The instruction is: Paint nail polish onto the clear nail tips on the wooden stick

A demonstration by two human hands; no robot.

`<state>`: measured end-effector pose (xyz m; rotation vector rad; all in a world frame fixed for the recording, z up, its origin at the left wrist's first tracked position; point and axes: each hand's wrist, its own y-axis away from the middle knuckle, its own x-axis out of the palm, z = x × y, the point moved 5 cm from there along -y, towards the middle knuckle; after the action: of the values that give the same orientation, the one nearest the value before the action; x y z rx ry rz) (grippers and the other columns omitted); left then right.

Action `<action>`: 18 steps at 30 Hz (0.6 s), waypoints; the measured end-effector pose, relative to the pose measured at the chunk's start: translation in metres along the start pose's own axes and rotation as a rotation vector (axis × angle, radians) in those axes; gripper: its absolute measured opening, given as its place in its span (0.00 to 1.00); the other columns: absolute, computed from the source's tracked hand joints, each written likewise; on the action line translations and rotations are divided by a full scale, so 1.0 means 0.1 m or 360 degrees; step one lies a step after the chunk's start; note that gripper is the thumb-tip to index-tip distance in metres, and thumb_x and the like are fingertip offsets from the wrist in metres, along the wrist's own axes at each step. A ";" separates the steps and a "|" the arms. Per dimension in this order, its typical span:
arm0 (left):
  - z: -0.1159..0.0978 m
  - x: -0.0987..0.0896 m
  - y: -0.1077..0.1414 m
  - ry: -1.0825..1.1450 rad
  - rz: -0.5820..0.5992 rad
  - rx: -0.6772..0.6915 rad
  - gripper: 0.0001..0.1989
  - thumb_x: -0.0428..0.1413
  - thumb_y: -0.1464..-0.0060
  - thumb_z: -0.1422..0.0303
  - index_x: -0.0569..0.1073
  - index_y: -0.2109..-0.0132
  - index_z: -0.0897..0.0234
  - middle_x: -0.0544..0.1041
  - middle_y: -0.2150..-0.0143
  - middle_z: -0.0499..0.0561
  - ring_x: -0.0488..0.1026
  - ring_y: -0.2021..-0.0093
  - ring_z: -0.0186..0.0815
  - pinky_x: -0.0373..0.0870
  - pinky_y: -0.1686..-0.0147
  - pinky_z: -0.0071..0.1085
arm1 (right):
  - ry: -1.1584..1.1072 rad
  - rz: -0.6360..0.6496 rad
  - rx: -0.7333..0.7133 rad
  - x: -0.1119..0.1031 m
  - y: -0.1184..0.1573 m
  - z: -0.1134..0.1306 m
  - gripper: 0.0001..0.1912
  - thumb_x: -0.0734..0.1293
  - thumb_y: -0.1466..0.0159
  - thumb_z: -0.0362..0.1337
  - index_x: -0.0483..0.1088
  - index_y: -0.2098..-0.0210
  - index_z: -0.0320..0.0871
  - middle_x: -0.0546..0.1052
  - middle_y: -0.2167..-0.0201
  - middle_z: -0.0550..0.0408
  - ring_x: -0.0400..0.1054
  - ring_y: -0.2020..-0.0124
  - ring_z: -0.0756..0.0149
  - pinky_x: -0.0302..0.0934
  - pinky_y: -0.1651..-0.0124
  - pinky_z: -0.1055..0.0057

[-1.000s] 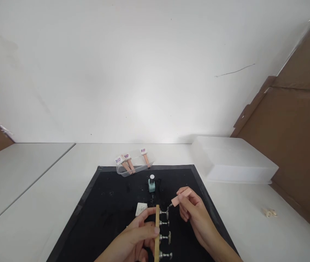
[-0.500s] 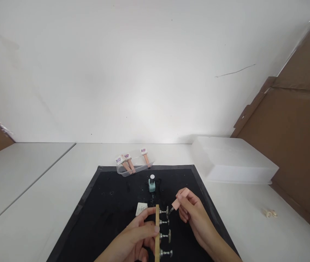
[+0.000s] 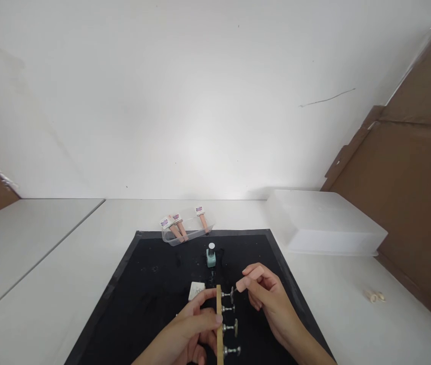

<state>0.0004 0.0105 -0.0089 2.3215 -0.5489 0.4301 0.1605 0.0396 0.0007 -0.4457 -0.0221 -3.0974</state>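
Observation:
My left hand (image 3: 196, 327) grips a narrow wooden bar (image 3: 219, 324) between thumb and fingers. From the bar's right side several small metal stands (image 3: 230, 328) stick out, with thin pieces on their ends. Pinched in my right hand (image 3: 268, 294) is a pink-handled applicator (image 3: 250, 279); its tip is beside the farthest stand, and whether it touches cannot be made out. Behind my left fingers lies a small white block (image 3: 196, 290) with faint marks. A teal bottle (image 3: 211, 257) with a round white top stands beyond the hands.
A clear tray (image 3: 196, 234) at the black mat's (image 3: 154, 268) far edge holds several pink tubes (image 3: 203, 222) with labelled white ends. To the right are a large white box (image 3: 325, 223) and small cream-coloured rings (image 3: 374, 296). Brown cardboard (image 3: 413, 203) stands at the right.
The pink applicator has turned flatter, and its tip has shifted slightly up and away from the stands. My left hand and the bar have hardly moved.

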 end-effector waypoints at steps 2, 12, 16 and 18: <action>-0.01 0.01 0.01 -0.0021 -0.0037 -0.0016 0.37 0.60 0.57 0.66 0.53 0.42 0.65 0.72 0.73 0.46 0.70 0.76 0.29 0.58 0.87 0.19 | -0.0026 -0.0003 -0.0019 0.00 0.00 0.01 0.12 0.72 0.47 0.41 0.72 0.80 0.40 0.71 0.70 0.57 0.50 0.84 0.81 0.45 0.83 0.77; -0.02 0.00 0.04 -0.0029 -0.0067 -0.0011 0.36 0.59 0.55 0.66 0.53 0.42 0.65 0.74 0.73 0.46 0.71 0.77 0.28 0.59 0.86 0.18 | -0.0234 0.0005 0.0000 0.00 0.01 0.00 0.08 0.74 0.49 0.40 0.76 0.70 0.45 0.77 0.68 0.53 0.50 0.85 0.81 0.45 0.81 0.76; -0.02 -0.01 0.02 -0.0001 -0.0067 0.0010 0.36 0.59 0.55 0.65 0.52 0.41 0.65 0.74 0.74 0.46 0.71 0.77 0.28 0.58 0.87 0.18 | -0.0286 0.0050 -0.0051 0.01 0.02 0.02 0.09 0.73 0.47 0.39 0.73 0.79 0.42 0.74 0.73 0.58 0.50 0.85 0.81 0.44 0.81 0.76; -0.02 -0.01 0.02 0.0007 -0.0069 0.0016 0.35 0.59 0.55 0.65 0.54 0.42 0.65 0.74 0.74 0.47 0.70 0.77 0.28 0.58 0.87 0.18 | -0.0272 0.0098 -0.0038 0.02 0.03 0.02 0.08 0.72 0.46 0.39 0.74 0.76 0.42 0.71 0.78 0.59 0.49 0.85 0.80 0.43 0.81 0.76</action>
<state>-0.0018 0.0112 -0.0071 2.3367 -0.4945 0.4183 0.1590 0.0365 0.0034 -0.6967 0.0271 -2.9928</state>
